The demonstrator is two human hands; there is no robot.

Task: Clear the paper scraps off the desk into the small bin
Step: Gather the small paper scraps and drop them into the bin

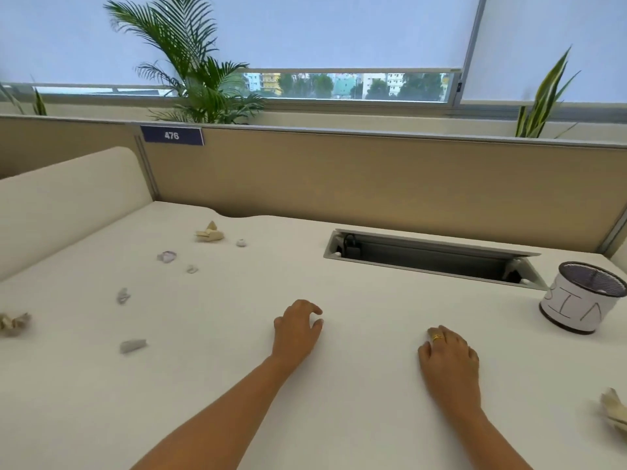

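Pickup not started: left hand (pixel 298 330) and right hand (pixel 451 354) rest empty, loosely curled, on bench (pixel 220 385); paper scraps (pixel 133 346) sit well left of small mesh bin (pixel 582 308), so I'd reach left first.

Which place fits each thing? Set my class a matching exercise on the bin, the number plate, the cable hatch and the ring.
Things:
1 bin
2 number plate
3 cable hatch
4 ring

Places:
A on the partition
B on the right hand
C at the right end of the desk
D sunk into the desk top

Pairs: 1-C, 2-A, 3-D, 4-B
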